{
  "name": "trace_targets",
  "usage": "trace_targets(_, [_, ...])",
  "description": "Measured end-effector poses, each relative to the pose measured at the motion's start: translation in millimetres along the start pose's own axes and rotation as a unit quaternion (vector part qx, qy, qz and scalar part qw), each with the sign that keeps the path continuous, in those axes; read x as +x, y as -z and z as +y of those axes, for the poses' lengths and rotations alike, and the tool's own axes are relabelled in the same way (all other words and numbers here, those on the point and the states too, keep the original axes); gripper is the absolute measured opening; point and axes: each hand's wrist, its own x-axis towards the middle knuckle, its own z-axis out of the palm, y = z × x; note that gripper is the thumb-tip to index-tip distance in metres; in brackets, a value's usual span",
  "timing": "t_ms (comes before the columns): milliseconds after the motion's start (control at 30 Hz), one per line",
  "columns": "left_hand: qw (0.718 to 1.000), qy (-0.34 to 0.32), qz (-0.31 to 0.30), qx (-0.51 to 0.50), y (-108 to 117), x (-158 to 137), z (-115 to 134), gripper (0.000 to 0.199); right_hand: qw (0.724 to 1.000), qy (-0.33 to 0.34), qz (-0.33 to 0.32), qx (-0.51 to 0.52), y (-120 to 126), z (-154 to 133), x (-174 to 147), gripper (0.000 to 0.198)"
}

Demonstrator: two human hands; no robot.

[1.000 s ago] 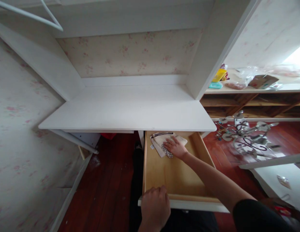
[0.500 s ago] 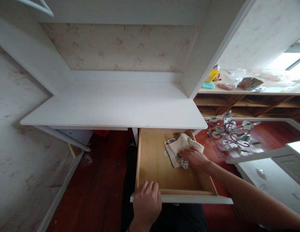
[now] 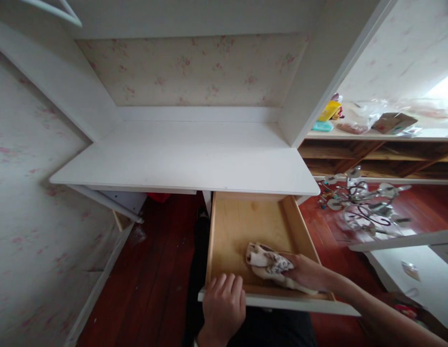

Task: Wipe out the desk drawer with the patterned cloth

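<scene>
A pulled-out wooden drawer point(image 3: 242, 217) with a white front stands below the right part of the white desk point(image 3: 195, 154). Over the left end of its front edge my left hand point(image 3: 224, 303) is closed, fingers curled onto the rim. Inside, near the front right, my right hand point(image 3: 299, 271) grips a bunched cream cloth point(image 3: 262, 258) with a dark-patterned part. The cloth rests on the drawer bottom close to the front panel. My right fingertips are partly hidden in its folds.
A chandelier point(image 3: 368, 202) lies on the red wooden floor to the right. Beyond it, a long low shelf point(image 3: 339, 152) carries plastic bags and a box point(image 3: 395, 123). White furniture point(image 3: 397, 270) stands at lower right, and a papered wall point(image 3: 25, 202) rises on the left.
My right hand has drawn the cloth from the drawer's back right toward its front, bunching it. My left hand stays on the drawer's front edge. The view has shifted slightly.
</scene>
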Motion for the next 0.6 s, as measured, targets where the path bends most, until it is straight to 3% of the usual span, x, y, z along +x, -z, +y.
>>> trace_targets(67, [1.0,-0.006,0.018,0.004,-1,-1,0,0.016,0.994,0.009,-0.006,0.105,-15,-22,17,0.035])
trace_targets(167, [1.0,-0.01,0.03,-0.001,-3,-3,-1,0.013,0.965,-0.044,0.027,0.259,-55,-57,50,0.032])
trace_targets(233, [1.0,-0.003,0.029,-0.011,-3,-3,-1,0.009,0.908,-0.094,0.013,0.408,-87,-79,72,0.034])
trace_targets(333, [0.999,0.015,0.021,-0.031,-1,-2,-1,0.009,0.8,-0.17,0.008,0.575,-121,-106,99,0.023])
trace_targets(400, [0.999,0.025,0.013,-0.04,-1,-2,-1,0.009,0.763,-0.199,0.027,0.615,-130,-116,112,0.014])
trace_targets(500, [0.999,0.027,0.006,-0.041,-1,0,-1,0.009,0.761,-0.201,0.051,0.615,-123,-118,132,0.01])
trace_targets(600, [0.999,0.022,0.012,-0.036,-2,2,-1,0.009,0.786,-0.164,0.059,0.593,-101,-113,162,0.009])
